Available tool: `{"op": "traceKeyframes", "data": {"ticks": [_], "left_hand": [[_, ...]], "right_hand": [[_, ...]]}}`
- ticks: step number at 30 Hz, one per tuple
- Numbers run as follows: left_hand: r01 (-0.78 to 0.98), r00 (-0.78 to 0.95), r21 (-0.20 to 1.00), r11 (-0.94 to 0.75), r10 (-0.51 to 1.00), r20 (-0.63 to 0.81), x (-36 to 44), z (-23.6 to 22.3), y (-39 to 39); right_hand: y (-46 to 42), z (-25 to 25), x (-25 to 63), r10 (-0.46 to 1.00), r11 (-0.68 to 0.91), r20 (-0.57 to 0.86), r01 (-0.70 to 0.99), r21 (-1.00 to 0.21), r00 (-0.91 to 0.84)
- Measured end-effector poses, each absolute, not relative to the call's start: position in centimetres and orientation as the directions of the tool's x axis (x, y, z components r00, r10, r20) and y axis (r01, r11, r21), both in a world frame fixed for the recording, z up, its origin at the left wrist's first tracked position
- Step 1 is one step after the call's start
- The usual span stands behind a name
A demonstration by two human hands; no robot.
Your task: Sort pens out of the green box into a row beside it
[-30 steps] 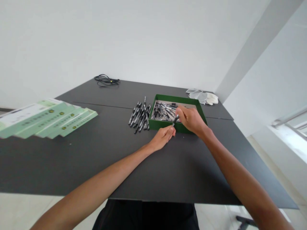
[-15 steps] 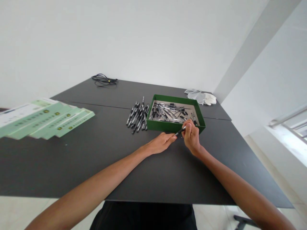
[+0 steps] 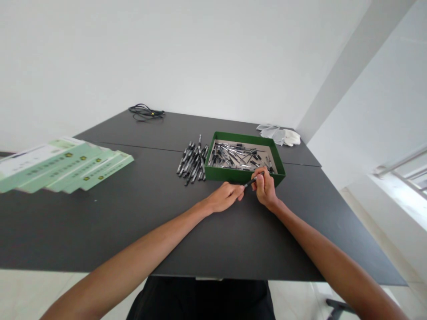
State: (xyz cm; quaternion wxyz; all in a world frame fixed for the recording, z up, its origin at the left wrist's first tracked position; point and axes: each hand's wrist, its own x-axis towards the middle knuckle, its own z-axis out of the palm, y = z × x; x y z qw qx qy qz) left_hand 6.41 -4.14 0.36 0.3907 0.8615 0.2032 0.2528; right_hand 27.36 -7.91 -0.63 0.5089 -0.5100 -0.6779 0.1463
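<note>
My right hand [image 3: 265,190] pinches a black pen [image 3: 252,180] just in front of a green box [image 3: 243,176]. The pen slants down to the left, and its lower end meets the fingertips of my left hand [image 3: 225,197], which rests curled on the dark table [image 3: 133,213]. The box holds several loose black pens and pen parts [image 3: 233,156]. A pile of black pens [image 3: 192,162] lies on the table just left of the box.
A fan of green-and-white flat boxes [image 3: 63,165] lies at the left of the table. A coiled black cable [image 3: 146,111] sits at the far edge. White gloves [image 3: 283,135] lie at the far right corner. White walls stand behind.
My right hand came out of the green box with a pen and drew it down to the table in front, where my left fingertips now meet the pen's lower end.
</note>
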Motion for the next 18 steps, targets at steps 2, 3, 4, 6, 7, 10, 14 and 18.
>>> {"op": "traceKeyframes", "data": {"ticks": [2, 3, 4, 6, 7, 10, 14, 18], "left_hand": [[0.171, 0.772, 0.777, -0.606, 0.573, 0.276, 6.3, 0.5, -4.2], [0.180, 0.757, 0.776, -0.605, 0.588, 0.283, 6.3, 0.5, -4.3], [0.189, 0.739, 0.772, -0.607, 0.605, 0.296, 6.3, 0.5, -4.3], [0.204, 0.691, 0.761, -0.616, 0.641, 0.333, 6.3, 0.4, -4.3], [0.208, 0.665, 0.756, -0.621, 0.656, 0.356, 6.3, 0.4, -4.3], [0.189, 0.608, 0.738, -0.648, 0.667, 0.430, 6.2, 0.3, -4.1], [0.121, 0.540, 0.696, -0.708, 0.635, 0.552, 5.9, 0.5, -3.7], [0.117, 0.374, 0.664, -0.739, 0.652, 0.659, 4.7, 0.9, -2.3]], "right_hand": [[-7.7, -0.6, 27.8, 0.817, 0.488, 0.576, 0.528, -0.695, 0.004], [-7.6, -0.6, 27.9, 0.796, 0.524, 0.605, 0.513, -0.680, -0.011], [-7.5, -0.6, 28.0, 0.772, 0.562, 0.635, 0.493, -0.665, -0.024], [-7.3, -0.7, 28.2, 0.726, 0.624, 0.686, 0.452, -0.638, -0.035], [-7.2, -0.8, 28.2, 0.714, 0.641, 0.699, 0.437, -0.631, -0.040], [-7.1, -1.1, 28.1, 0.718, 0.647, 0.692, 0.432, -0.628, -0.070], [-7.1, -1.2, 27.9, 0.761, 0.627, 0.616, 0.477, -0.616, -0.205], [-7.4, -0.8, 27.4, 0.775, 0.630, 0.512, 0.510, -0.586, -0.370]]}}
